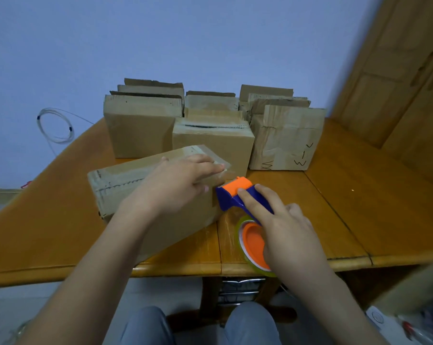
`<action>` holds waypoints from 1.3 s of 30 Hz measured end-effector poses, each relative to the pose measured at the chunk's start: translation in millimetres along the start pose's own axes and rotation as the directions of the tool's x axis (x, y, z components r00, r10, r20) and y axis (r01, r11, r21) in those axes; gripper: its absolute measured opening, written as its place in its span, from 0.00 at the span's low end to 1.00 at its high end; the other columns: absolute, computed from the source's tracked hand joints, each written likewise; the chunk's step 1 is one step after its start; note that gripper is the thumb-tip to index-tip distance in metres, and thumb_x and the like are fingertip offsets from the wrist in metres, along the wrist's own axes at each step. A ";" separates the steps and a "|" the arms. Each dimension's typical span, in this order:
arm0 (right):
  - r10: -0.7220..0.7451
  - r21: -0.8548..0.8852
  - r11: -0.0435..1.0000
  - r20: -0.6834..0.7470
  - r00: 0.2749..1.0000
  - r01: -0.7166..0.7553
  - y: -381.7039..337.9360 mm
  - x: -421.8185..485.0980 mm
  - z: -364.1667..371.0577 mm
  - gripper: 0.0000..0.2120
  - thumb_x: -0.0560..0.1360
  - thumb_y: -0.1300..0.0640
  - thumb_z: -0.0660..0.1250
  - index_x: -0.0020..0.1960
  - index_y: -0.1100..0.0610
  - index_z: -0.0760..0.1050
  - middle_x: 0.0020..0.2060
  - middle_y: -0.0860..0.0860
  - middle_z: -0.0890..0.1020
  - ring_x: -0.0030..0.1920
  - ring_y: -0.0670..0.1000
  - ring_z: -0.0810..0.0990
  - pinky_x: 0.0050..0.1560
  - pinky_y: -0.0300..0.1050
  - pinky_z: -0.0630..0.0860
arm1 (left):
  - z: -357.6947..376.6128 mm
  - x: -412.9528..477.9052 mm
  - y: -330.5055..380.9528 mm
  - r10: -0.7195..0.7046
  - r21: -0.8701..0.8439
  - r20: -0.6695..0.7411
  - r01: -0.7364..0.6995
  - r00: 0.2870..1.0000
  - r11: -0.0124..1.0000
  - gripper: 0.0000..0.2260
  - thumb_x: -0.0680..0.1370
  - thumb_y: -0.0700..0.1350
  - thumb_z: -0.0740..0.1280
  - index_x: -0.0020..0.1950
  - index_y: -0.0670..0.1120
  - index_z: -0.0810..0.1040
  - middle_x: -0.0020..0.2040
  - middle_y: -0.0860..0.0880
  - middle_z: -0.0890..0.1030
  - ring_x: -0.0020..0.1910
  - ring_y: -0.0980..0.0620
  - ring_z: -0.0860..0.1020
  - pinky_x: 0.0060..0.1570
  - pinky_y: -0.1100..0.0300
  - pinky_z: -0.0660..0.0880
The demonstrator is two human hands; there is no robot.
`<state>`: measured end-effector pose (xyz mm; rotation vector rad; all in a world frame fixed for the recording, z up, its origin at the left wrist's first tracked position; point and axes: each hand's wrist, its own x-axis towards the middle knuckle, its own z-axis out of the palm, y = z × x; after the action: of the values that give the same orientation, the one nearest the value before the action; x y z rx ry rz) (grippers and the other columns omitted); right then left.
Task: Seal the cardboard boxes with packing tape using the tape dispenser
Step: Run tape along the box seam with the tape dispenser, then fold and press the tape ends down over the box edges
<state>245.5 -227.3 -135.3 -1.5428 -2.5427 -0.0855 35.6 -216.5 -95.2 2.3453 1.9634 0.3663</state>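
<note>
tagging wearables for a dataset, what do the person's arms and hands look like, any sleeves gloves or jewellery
The left hand and right hand are bare: no gloves, rings, watch or bands. No sleeves show anywhere up to the frame's edge.

Right hand covers tape dispenser handle and half the tape roll. Left hand hides the near box seam's right end. Rear boxes mostly blocked. Pen marks on right-hand box unreadable. Floor clutter lower right blurred, cut by edge.
</note>
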 end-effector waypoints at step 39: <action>0.039 0.115 0.993 -0.114 0.993 -0.025 58.7 11.6 -13.9 0.42 0.74 0.70 0.62 0.74 0.36 0.52 0.72 0.40 0.60 0.64 0.51 0.66 0.59 0.45 0.70 | 18.8 27.0 12.0 0.033 0.102 -0.423 0.011 0.906 0.995 0.27 0.77 0.55 0.67 0.72 0.47 0.66 0.58 0.49 0.79 0.55 0.49 0.79 0.50 0.56 0.77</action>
<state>293.7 -191.7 -121.8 -1.4903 -2.3893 -0.0247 55.6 -190.4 -107.3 2.5075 2.1885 0.8650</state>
